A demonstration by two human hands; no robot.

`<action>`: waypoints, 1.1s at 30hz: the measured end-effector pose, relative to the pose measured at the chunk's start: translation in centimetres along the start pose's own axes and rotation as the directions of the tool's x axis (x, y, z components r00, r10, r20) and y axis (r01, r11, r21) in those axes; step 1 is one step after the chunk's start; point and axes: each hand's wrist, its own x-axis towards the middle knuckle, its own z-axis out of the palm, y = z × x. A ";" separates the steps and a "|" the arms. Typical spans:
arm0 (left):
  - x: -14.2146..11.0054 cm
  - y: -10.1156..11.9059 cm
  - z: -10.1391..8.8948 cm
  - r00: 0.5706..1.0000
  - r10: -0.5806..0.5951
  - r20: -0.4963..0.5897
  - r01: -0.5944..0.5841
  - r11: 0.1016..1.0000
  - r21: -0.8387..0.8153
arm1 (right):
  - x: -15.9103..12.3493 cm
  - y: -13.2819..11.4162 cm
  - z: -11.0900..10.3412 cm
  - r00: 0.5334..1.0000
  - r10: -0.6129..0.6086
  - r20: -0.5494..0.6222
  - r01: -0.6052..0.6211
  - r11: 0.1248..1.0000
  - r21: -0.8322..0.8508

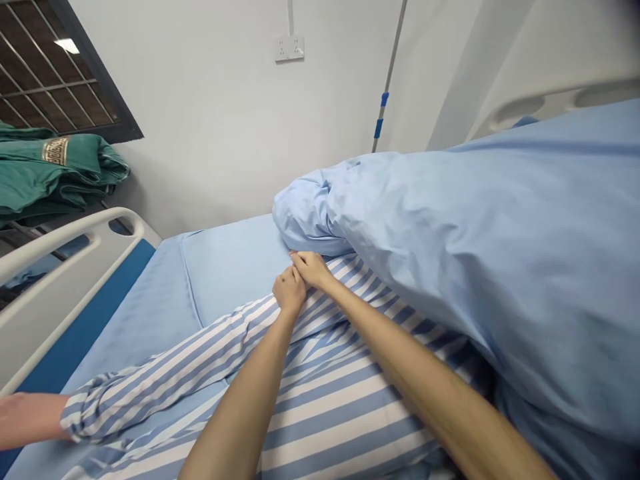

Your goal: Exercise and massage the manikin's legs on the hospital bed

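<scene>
bed sheet [230, 273]: looked smooth blue cloth, faint sheen | quilt cover [450, 253]: was creased matt cloth | striped gown [325, 407]: was soft woven cloth | bed rail [50, 267]: looked smooth glossy plastic | drip pole [391, 67]: was slim satin metal | wall [200, 120]: looked matt, smooth paint

Two bare forearms [425, 373]
</scene>
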 end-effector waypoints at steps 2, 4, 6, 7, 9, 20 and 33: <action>-0.2 0.1 0.1 1.000 0.019 -0.007 -0.018 1.000 0.016 | 0.2 0.2 -1.1 0.999 -0.024 0.032 0.026 0.997 -0.078; -0.2 0.2 0.1 1.000 0.024 -0.008 -0.024 1.000 0.015 | 0.1 0.5 -1.6 1.000 -0.014 0.009 0.015 0.993 -0.115; -0.2 0.1 0.2 1.000 0.021 0.001 -0.021 1.000 -0.004 | -0.3 0.8 -1.4 1.000 0.007 -0.001 -0.007 0.989 -0.146; -0.1 0.0 0.3 1.000 0.026 0.002 -0.026 0.999 -0.022 | -0.5 0.9 -1.3 1.000 0.016 0.007 -0.015 0.986 -0.165; 0.1 -0.3 0.5 0.999 0.040 -0.006 -0.040 0.997 -0.067 | -0.8 1.0 -0.9 0.999 0.029 0.017 -0.025 0.980 -0.195; 1.7 2.5 -0.5 0.976 0.106 -0.189 -0.179 0.886 -0.428 | -0.5 1.0 -1.2 0.998 0.021 -0.058 -0.025 0.998 -0.061; 0.7 2.3 1.5 0.999 0.034 0.039 -0.028 0.988 -0.153 | -0.4 -0.8 -3.7 0.964 -0.153 -0.218 0.116 0.978 -0.174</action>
